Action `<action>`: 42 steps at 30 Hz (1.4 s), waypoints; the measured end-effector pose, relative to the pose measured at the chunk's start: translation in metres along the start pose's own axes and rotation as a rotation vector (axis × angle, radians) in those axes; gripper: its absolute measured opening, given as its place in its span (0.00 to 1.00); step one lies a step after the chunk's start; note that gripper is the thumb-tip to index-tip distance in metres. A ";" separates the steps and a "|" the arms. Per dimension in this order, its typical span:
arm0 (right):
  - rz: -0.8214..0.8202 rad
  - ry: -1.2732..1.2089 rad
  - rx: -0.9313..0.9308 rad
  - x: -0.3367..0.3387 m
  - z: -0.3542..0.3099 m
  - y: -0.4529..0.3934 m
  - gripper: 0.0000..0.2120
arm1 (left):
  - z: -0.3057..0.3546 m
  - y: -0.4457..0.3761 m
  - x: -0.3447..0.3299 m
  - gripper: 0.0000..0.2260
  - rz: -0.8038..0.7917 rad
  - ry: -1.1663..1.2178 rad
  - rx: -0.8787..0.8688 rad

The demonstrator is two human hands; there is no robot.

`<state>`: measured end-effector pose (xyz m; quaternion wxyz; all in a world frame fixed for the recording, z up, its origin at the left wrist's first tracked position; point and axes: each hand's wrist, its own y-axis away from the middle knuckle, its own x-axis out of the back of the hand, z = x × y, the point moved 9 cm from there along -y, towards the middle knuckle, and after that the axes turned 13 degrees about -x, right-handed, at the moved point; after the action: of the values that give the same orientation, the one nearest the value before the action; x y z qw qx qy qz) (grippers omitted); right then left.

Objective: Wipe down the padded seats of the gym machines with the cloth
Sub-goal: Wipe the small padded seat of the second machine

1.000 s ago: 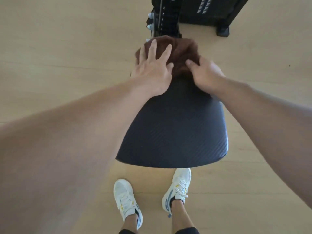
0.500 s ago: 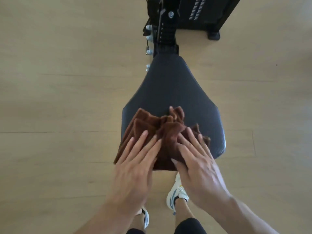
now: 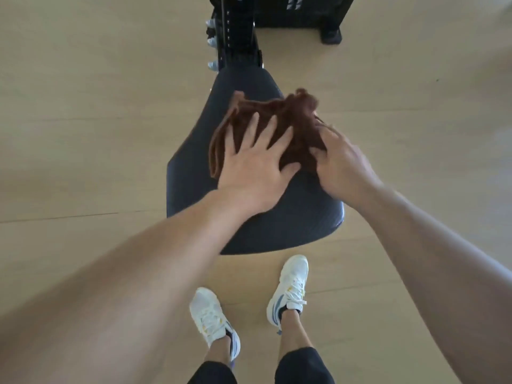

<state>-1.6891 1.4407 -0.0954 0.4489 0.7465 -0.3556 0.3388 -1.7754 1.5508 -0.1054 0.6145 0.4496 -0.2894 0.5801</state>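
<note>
A black padded seat with a woven texture stands in the middle of the view, narrow at its far end and wide near me. A bunched brown cloth lies on the seat's middle. My left hand presses flat on the cloth with fingers spread. At the cloth's right edge my right hand pinches a fold between its fingers. Both hands cover the cloth's near half.
The seat's black post with silver knobs joins a black machine base at the top. Light wooden floor surrounds the seat. My two white shoes stand just before the seat's near edge.
The cloth was at the seat's far end, then got pulled to its near edge. Now both hands have pushed it back up to the seat's middle.
</note>
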 end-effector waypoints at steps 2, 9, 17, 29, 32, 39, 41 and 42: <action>0.009 -0.147 -0.231 0.005 0.053 0.043 0.17 | 0.045 0.002 -0.018 0.26 0.019 -0.036 -0.101; 0.021 -0.664 -0.687 -0.054 0.060 0.170 0.12 | 0.051 0.110 -0.023 0.23 0.104 0.021 -0.208; -0.711 -0.903 -0.679 -0.121 -0.099 0.243 0.15 | -0.056 0.269 0.029 0.16 0.005 0.646 0.528; -0.643 -1.146 -0.396 0.090 -0.085 0.318 0.14 | 0.091 0.287 0.156 0.12 0.057 1.399 0.595; -0.526 -1.194 -0.387 0.133 -0.055 0.326 0.15 | 0.136 0.263 0.161 0.12 -0.022 1.334 0.483; -0.026 -0.881 -0.226 0.260 0.054 0.350 0.33 | 0.268 0.191 0.156 0.24 -0.056 1.161 0.147; 0.053 -0.767 -0.125 0.296 0.085 0.358 0.34 | 0.327 0.166 0.160 0.24 -0.105 1.109 0.017; 0.089 -0.739 -0.079 0.314 0.102 0.362 0.33 | 0.358 0.153 0.160 0.22 -0.144 1.105 -0.032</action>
<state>-1.8101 1.1521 0.2817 0.3036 0.7843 -0.5385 0.0517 -1.8397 1.2933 0.2219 0.7196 0.0880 0.0985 0.6817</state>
